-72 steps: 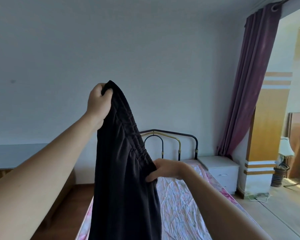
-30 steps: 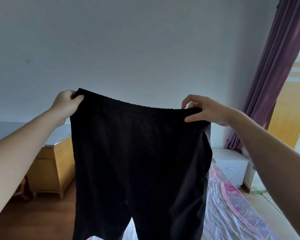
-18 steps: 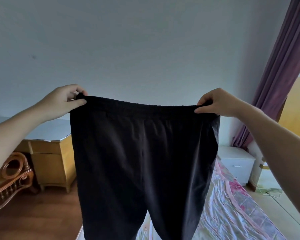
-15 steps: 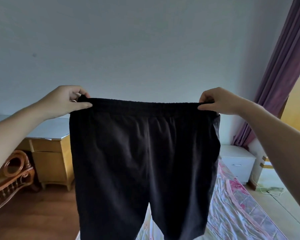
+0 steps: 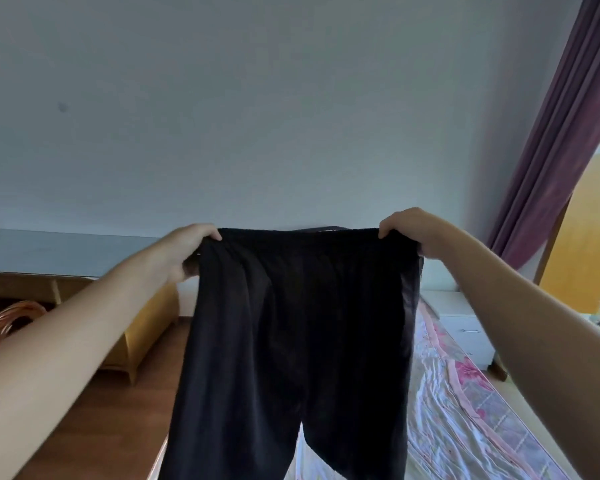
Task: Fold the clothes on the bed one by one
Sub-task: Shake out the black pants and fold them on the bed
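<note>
At far left of the frame, low down, a curved wicker piece (image 5: 4,322), only partly in view. Just right of it along the back wall, a yellow wooden desk (image 5: 146,323) with a pale glossy top, standing on brown wood floor (image 5: 118,410).

Left of centre, left hand (image 5: 187,251) raised at mid-height, fingers curled over the top edge and gripping the left corner of the waistband. At centre, black trousers (image 5: 291,341) held up spread flat between both hands, elastic waistband stretched level, fabric hanging straight down, the two legs parting near the bottom edge and running out of the frame. Hung above the bed, not lying on it.

Right of centre, right hand (image 5: 412,232) at much the same height, fingers curled round and pinching the right corner of the waistband.

Lower right, bed (image 5: 464,427) under a crumpled pink-and-white floral sheet. Behind it, a white nightstand (image 5: 461,327) against the wall. Upper right, a purple curtain (image 5: 568,133) slanting down the frame, yellow panelling (image 5: 582,271) at the far right edge.
</note>
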